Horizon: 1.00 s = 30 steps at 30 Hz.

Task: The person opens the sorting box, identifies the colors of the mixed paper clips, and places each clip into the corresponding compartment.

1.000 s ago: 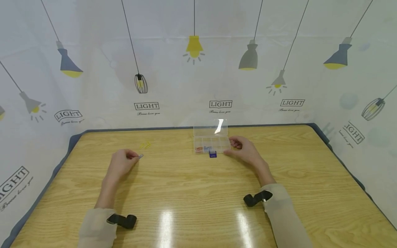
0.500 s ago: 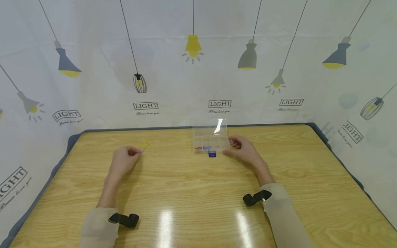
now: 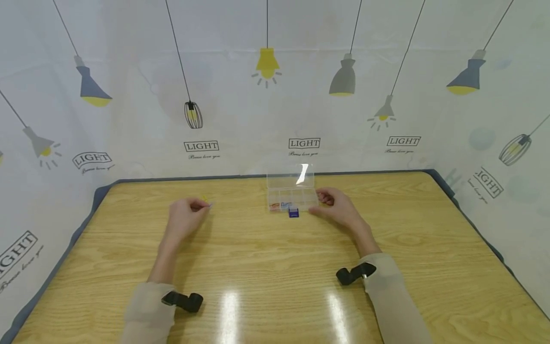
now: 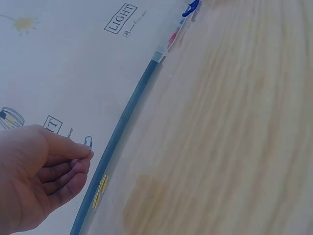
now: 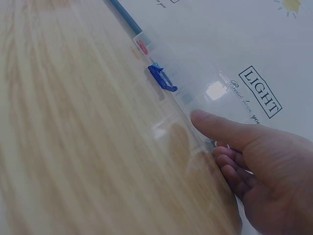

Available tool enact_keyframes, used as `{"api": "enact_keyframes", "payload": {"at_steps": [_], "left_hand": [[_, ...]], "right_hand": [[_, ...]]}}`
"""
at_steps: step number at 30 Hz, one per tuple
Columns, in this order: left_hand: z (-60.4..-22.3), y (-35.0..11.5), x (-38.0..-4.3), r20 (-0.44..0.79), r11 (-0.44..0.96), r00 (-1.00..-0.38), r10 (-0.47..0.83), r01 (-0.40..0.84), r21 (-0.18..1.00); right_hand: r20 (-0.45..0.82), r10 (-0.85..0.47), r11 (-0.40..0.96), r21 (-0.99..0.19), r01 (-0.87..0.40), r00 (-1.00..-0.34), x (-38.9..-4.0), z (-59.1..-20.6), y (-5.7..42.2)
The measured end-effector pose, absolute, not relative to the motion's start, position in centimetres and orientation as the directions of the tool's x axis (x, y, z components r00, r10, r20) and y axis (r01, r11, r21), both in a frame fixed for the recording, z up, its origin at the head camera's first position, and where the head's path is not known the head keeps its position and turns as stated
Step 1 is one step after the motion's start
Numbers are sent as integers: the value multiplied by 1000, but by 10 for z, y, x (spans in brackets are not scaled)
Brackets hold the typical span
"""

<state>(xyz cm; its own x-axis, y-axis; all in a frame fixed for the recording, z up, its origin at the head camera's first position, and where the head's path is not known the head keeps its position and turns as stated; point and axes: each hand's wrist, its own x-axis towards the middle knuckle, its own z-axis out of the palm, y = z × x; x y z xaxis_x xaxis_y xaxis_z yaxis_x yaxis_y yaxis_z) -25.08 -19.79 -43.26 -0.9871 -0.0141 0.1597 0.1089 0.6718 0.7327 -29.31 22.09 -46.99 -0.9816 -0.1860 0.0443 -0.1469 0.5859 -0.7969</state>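
Head view: the fingers of my left hand (image 3: pixel 185 217) pinch a small pale paper clip (image 3: pixel 210 205) just beside the yellow clips (image 3: pixel 205 198), well apart from the clear box (image 3: pixel 310 197) on the tabletop (image 3: pixel 258 258). The box's lid (image 3: pixel 281 179) stands open; what look like red clips (image 3: pixel 274 207) lie at its left end, with blue clips (image 3: pixel 286 206) next to them, near the dark blue clasp (image 3: pixel 293 213). For a tidy drop, I'd bring the clip over the front wall and lower it well into a compartment before letting go, so it can't bounce out.

Left wrist view: thumb and forefinger have the clip by one end, its loop free and pointing up. A light squeeze should do; thin wire could twist under a hard one.

Right wrist view: the fingers of my right hand (image 5: pixel 269 166) are closed on the box's end, thumb in front. Gentle bracing there should prevent sliding without tipping it.
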Motion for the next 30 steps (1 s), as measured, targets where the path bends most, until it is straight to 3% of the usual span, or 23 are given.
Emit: {"api": "enact_keyframes", "payload": {"at_steps": [30], "left_hand": [[-428,-133,-261,158,566,-987,20,141,812]], "right_hand": [[69,-196,588,-790,-173,-978,-294,-469,221]]}}
